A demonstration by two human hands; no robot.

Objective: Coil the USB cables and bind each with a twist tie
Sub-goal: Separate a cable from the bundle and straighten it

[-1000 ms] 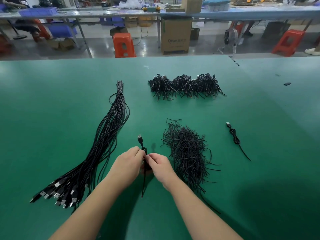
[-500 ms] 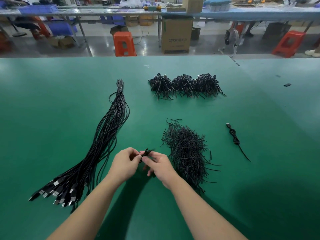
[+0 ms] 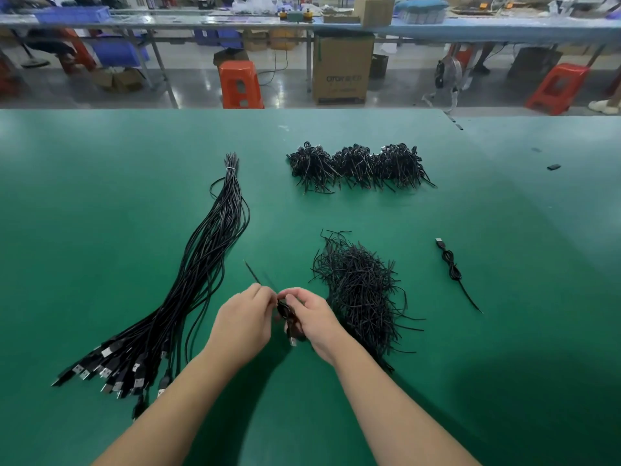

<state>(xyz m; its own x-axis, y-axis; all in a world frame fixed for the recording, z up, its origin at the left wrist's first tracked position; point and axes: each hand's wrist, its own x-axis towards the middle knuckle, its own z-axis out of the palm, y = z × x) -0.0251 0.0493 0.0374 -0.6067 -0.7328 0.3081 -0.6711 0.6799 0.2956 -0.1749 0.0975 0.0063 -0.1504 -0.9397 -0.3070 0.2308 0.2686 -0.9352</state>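
Now | step: I judge I'm twisting a tie round the coiled cable (image 3: 285,312) at 6 o'clock on the table (image 3: 100,196) | left hand (image 3: 243,322) pinches the tie tail (image 3: 257,279), right hand (image 3: 311,322) grips the coil | advice: hold loops tight, twist close | tie pile (image 3: 359,290) at 3 o'clock.

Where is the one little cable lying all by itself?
In the head view, the lone coiled cable lies on the green table, to the right of the loose twist tie pile.

Orange stool (image 3: 240,84), cardboard box (image 3: 342,68) beyond green table (image 3: 100,196); small dark object (image 3: 553,167), perhaps connector.
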